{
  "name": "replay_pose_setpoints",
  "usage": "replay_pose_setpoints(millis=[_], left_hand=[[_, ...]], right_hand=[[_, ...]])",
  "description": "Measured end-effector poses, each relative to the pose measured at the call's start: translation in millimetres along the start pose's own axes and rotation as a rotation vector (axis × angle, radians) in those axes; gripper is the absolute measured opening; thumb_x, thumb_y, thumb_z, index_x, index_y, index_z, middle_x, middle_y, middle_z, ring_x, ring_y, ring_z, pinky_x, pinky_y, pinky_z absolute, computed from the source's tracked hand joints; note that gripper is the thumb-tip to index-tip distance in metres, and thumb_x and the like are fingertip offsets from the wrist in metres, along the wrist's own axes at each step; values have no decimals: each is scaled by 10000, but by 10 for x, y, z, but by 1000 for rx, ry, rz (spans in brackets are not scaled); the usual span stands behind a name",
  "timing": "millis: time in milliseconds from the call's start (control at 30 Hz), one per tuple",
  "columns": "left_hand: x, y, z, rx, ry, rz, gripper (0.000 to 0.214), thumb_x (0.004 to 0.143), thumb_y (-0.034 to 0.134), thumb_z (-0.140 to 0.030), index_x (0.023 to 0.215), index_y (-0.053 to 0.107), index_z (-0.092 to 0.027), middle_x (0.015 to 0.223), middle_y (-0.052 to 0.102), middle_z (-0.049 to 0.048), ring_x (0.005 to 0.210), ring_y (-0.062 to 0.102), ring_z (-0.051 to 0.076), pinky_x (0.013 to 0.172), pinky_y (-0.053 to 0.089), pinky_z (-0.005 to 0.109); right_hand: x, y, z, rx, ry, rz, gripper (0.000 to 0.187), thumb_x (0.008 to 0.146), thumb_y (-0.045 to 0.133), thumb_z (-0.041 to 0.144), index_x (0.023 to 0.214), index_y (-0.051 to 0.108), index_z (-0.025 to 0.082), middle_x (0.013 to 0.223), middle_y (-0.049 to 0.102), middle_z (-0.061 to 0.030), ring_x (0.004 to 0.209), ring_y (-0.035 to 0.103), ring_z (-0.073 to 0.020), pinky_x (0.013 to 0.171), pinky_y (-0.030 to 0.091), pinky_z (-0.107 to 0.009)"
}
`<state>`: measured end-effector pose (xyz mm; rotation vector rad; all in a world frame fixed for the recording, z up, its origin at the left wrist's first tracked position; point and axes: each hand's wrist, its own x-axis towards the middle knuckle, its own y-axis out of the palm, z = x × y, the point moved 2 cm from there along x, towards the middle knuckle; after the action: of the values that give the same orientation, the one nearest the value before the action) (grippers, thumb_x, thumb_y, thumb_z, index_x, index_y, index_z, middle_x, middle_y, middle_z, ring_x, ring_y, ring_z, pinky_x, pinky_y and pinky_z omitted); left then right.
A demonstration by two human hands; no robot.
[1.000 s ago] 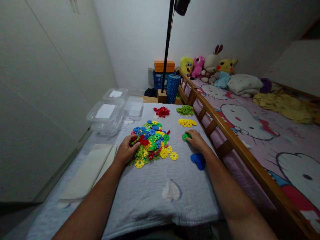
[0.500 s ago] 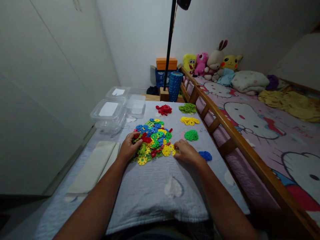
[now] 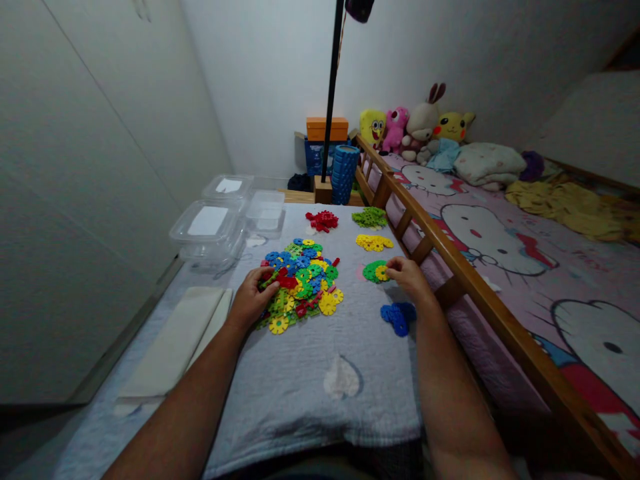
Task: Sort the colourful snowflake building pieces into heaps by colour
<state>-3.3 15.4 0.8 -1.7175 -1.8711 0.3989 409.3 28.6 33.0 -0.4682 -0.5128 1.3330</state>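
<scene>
Pinched between the fingertips of my right hand (image 3: 409,279) is a yellow flower-shaped disc (image 3: 381,273). It is over the green disc pile (image 3: 371,269); whether the two touch, I cannot tell. My left hand (image 3: 254,295) rests at the left edge of a mixed heap of plastic pieces (image 3: 305,273), its thumb and fingers apart around light green and red pieces (image 3: 286,281). Some fingertips there are hidden. Below my right wrist lies a blue pile (image 3: 399,317). Farther back are yellow discs (image 3: 374,242), light green pieces (image 3: 369,217) and red pieces (image 3: 323,221).
Clear plastic boxes (image 3: 203,223) stand at the back left, with a folded cream cloth (image 3: 167,340) in front. A wooden bed rail (image 3: 435,257) runs along the right side. A black pole (image 3: 331,93) rises behind the table beside a blue foam roller (image 3: 345,175).
My right hand has carried a yellow disc from the heap's right edge to the green pile. The blue pile's pieces look more spread. My left hand stays at the heap.
</scene>
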Motion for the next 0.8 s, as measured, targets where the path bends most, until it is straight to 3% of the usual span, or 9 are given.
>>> replay_pose_setpoints(millis=[100, 200, 400, 533, 667, 800], left_hand=[[6, 7, 18, 1, 0, 3, 490, 782, 595, -534, 1147, 638, -210, 1274, 626, 93, 1181, 585, 280, 1076, 433, 432], [13, 17, 40, 0, 2, 4, 496, 784, 599, -532, 1161, 637, -212, 1272, 626, 94, 1185, 585, 277, 1075, 434, 429], [21, 15, 37, -3, 3, -3, 500, 775, 605, -537, 1154, 638, -213, 1273, 627, 92, 1186, 584, 278, 1074, 435, 431], [24, 14, 23, -8, 2, 9, 499, 771, 607, -537, 1146, 637, -209, 1253, 632, 92, 1171, 589, 275, 1064, 441, 428], [26, 9, 0, -11, 4, 17, 497, 767, 610, -535, 1140, 641, -208, 1230, 642, 89, 1150, 599, 275, 1051, 451, 424], [25, 1, -15, -17, -1, 13, 495, 766, 615, -532, 1145, 647, -216, 1237, 645, 85, 1150, 596, 275, 1054, 447, 428]], right_hand=[[133, -109, -280, 76, 104, -156, 178, 612, 622, 319, 728, 597, 187, 623, 574, 24, 580, 509, -140, 565, 386, -254], [189, -103, -435, 73, 157, -209, 176, 597, 599, 302, 732, 598, 189, 605, 565, 26, 555, 505, -140, 536, 370, -250], [206, -59, -504, -136, 159, -298, 148, 612, 606, 268, 732, 626, 184, 721, 662, -27, 675, 590, -179, 650, 443, -281], [181, -59, -543, -151, 160, -294, 199, 635, 593, 256, 796, 670, 168, 795, 703, -54, 753, 629, -202, 724, 480, -300], [129, -158, -425, -152, 142, -321, 216, 653, 563, 230, 819, 685, 164, 827, 718, -68, 793, 640, -211, 774, 492, -312], [0, -160, 2, -108, 55, -316, 214, 720, 565, 261, 861, 691, 161, 874, 721, -74, 789, 639, -206, 778, 492, -319]])
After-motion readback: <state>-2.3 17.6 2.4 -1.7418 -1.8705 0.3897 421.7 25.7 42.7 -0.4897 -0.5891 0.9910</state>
